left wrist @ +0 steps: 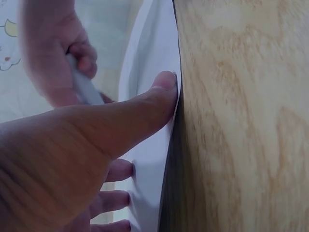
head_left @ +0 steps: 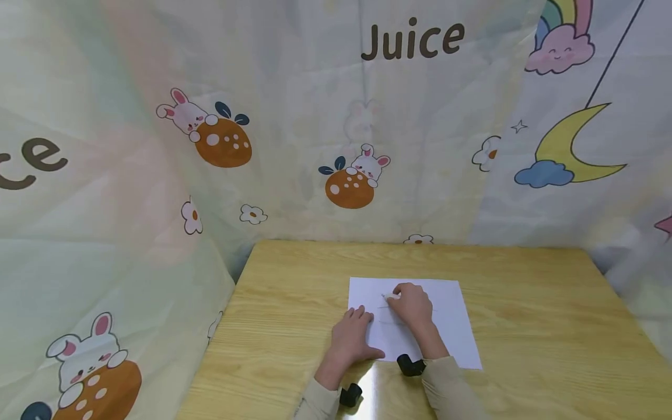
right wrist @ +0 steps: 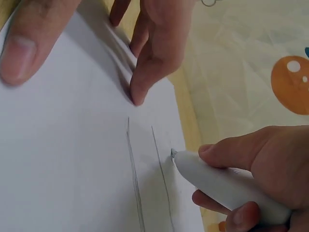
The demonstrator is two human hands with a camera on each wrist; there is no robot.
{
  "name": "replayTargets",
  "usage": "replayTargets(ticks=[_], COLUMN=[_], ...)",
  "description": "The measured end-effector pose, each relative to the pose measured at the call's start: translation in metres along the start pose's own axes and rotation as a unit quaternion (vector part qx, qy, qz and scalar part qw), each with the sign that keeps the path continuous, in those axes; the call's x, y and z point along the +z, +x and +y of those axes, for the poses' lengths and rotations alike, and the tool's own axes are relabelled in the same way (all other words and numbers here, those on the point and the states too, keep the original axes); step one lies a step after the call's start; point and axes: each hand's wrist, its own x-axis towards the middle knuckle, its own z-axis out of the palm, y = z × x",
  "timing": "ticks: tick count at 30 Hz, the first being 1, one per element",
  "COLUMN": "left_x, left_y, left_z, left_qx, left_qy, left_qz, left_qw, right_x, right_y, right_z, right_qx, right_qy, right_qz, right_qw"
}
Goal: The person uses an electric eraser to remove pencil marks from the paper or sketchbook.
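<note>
1 left hand [head_left: 353,337] over paper [head_left: 396,338] edge

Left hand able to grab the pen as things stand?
Probably not freely: the right hand grips the pen round its body. The left hand rests close by on the paper, with no other object seen between.

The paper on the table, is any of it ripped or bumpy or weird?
A little odd: in the left wrist view, the paper seems not quite flat. By the left hand, a dark shadow runs along the paper's edge, as if it lifts slightly off the table. I see no rip.
</note>
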Motion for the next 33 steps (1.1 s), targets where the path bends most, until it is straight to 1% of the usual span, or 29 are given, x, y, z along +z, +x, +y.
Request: replayTargets(ticks=[3,6,8,11,14,18,25,29,33], left_x=[-0.001,-0.001,-0.001,-0.002,-0.003,-0.002,-0.001,-0.002,-0.002], left_y=[-0.001,0.002,0.005,0.007,0.004,-0.001,-0.001,-0.001,-0.002], left_z=[0.001,0.004,0.006,0.005,0.001,-0.002,-0.001,-0.001,0.000], left_qx=[0.001,0.004,0.005,0.006,0.009,0.007,0.007,0.007,0.007], left_qy=[-0.003,-0.007,-0.009,-0.004,-0.010,-0.026,-0.039,-0.038,-0.031], left_qz=[0.005,-0.003,-0.007,-0.007,-0.005,-0.001,0.002,-0.005,-0.011], left_qw=[1.0000,1.0000,0.9999,0.9999,0.9999,0.9996,0.9992,0.9992,0.9995], right_x=[0.001,-0.007,-0.016,-0.033,-0.049,-0.062,-0.067,-0.068,-0.070], right_y=[0.000,-0.002,-0.005,-0.012,-0.022,-0.031,-0.043,-0.053,-0.060], right_z=[0.002,0.011,0.020,0.035,0.047,0.062,0.086,0.100,0.109], right_qx=[-0.007,0.006,0.011,0.008,0.005,0.007,0.000,0.011,0.026], right_qy=[0.011,0.029,0.036,0.041,0.038,0.022,0.000,-0.011,-0.015], right_qz=[0.008,0.028,0.042,0.059,0.062,0.062,0.067,0.059,0.061], right_qw=[1.000,0.999,0.998,0.997,0.997,0.998,0.998,0.998,0.998])
